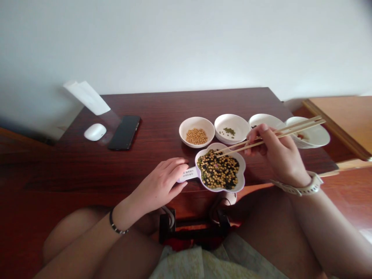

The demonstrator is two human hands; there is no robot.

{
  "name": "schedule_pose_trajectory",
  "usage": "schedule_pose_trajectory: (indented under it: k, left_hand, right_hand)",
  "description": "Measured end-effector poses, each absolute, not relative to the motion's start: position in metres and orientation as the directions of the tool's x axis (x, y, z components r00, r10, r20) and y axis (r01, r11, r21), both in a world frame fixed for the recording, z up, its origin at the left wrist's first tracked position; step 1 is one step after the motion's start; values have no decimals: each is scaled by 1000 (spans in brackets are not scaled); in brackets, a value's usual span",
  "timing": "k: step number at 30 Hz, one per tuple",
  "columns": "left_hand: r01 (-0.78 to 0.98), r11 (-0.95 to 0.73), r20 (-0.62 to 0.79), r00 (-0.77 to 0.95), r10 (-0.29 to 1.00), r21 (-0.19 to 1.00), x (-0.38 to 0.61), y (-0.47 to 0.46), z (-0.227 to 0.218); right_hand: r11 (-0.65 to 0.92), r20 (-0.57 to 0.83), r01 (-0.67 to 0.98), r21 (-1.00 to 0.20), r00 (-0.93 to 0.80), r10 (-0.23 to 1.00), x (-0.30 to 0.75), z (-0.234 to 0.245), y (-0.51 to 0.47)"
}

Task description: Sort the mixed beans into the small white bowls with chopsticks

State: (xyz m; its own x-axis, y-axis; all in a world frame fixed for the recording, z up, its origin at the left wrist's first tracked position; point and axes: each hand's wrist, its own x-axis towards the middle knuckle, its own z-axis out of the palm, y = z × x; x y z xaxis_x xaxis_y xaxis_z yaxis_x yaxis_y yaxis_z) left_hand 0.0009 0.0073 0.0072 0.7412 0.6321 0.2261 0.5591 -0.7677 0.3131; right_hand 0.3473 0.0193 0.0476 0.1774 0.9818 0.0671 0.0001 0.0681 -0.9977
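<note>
My left hand (164,180) grips the labelled handle of a flower-shaped bowl (243,179) near the table's front edge. Mixed beans (219,170) in yellow, black and green cover the bowl's bottom. Wooden chopsticks (296,128) are held in my right hand (276,155), their tips among the beans at the bowl's upper left. Behind stands a white bowl of yellow soybeans (197,136). Beside it, another white bowl holds a few green beans (229,132). A third white bowl (269,119) is partly hidden by my right hand, with a little dark content showing.
A fourth white bowl (319,135) with something reddish stands at the table's right end. On the left lie a black phone (124,132), a white mouse-like object (95,132) and a folded white paper (88,97). The wall rises behind the table (162,106).
</note>
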Motion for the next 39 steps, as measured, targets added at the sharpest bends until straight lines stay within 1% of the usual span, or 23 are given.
schedule_pose_trajectory:
  k: [6, 14, 20, 31, 32, 33, 39]
  left_hand:
    - [571, -756, 228, 728, 646, 320, 1, 5, 6]
    - [576, -751, 240, 718, 653, 323, 3, 2, 7]
    - [567, -752, 247, 718, 651, 335, 3, 1, 8]
    - [558, -761, 239, 730, 640, 332, 3, 2, 8]
    - [566, -755, 219, 732, 645, 332, 3, 2, 8]
    - [557, -764, 242, 732, 636, 325, 2, 2, 8]
    - [556, -764, 245, 731, 637, 326, 3, 2, 7]
  right_hand:
    - [44, 38, -47, -998, 132, 990, 352, 36, 15]
    - [76, 78, 19, -997, 118, 990, 349, 32, 12]
    - [101, 102, 10, -995, 127, 987, 348, 33, 13]
    - [91, 93, 18, -996, 97, 991, 347, 31, 11]
    - [87, 88, 18, -996, 96, 991, 347, 31, 11]
    - [81, 82, 16, -997, 94, 992, 347, 30, 12]
    - [85, 87, 19, -996, 87, 992, 348, 28, 12]
